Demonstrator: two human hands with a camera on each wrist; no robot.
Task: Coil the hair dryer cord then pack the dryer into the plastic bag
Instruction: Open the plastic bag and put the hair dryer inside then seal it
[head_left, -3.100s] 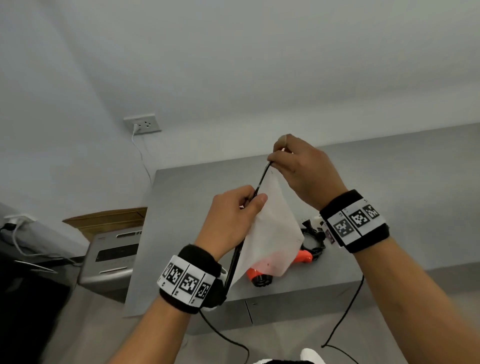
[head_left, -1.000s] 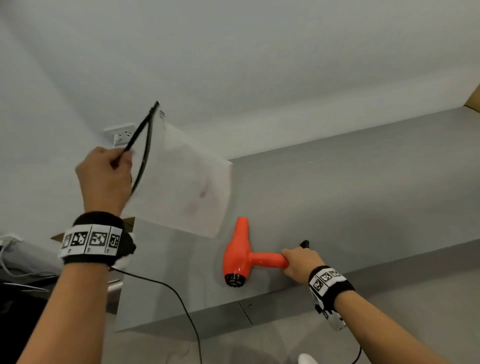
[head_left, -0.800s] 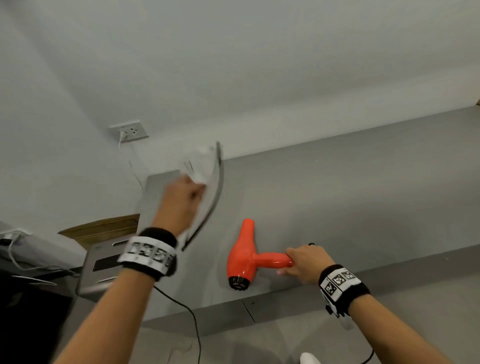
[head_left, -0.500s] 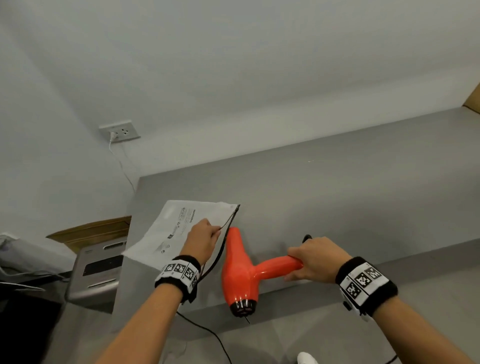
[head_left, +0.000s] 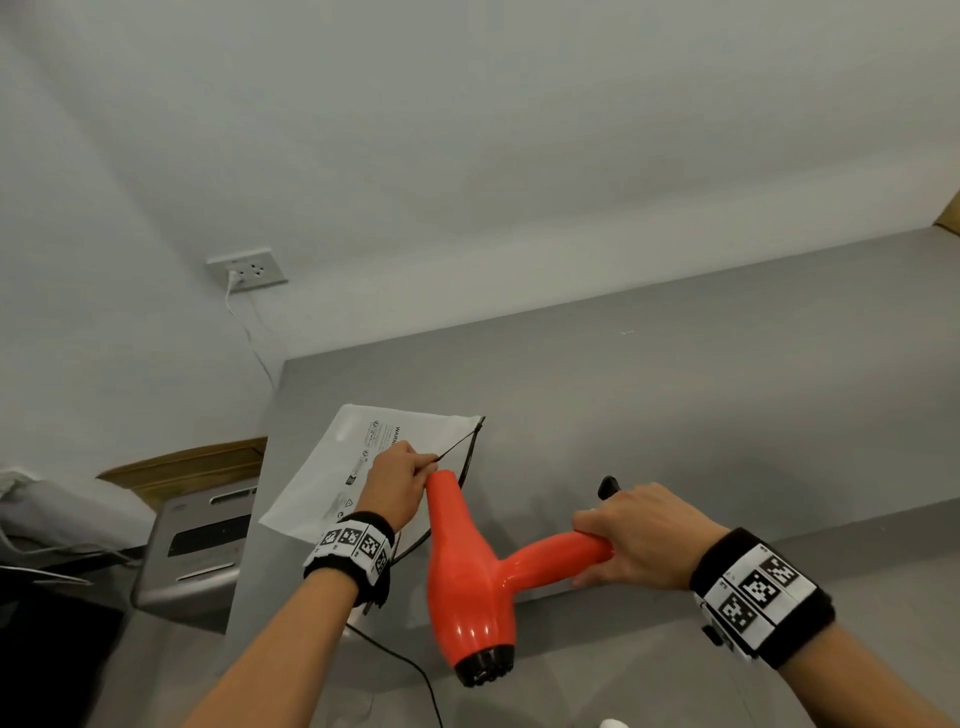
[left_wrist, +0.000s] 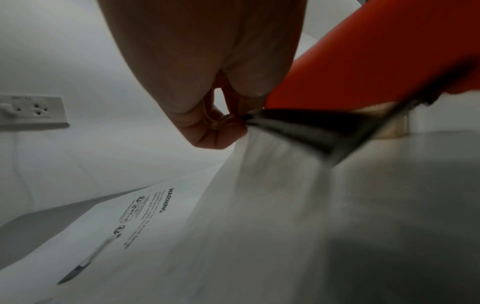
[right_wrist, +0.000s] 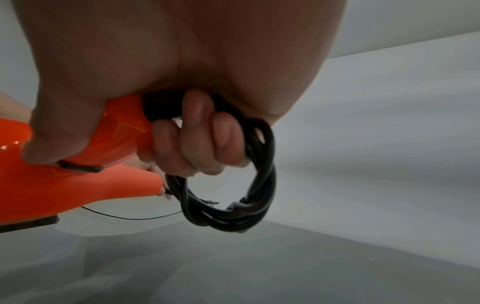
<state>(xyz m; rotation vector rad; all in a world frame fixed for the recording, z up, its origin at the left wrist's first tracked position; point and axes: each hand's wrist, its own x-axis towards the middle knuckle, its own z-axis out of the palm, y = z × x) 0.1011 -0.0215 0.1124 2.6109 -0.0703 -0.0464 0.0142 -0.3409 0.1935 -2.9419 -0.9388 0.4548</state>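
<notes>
Orange hair dryer (head_left: 467, 561) in the right hand (head_left: 641, 540), which is clamped round its handle and the coiled black cord (right_wrist: 228, 219), its nozzle at the white plastic bag (head_left: 322, 483) lying on the grey counter (head_left: 675, 395) with the rim pinched up by the left hand (head_left: 400, 478); packing looks begun, and next calls for sliding the nozzle inside.

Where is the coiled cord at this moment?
Right wrist view: the coiled cord hangs in a loop from the curled fingers of the right hand, at the handle end of the hair dryer, above the grey table.
</notes>
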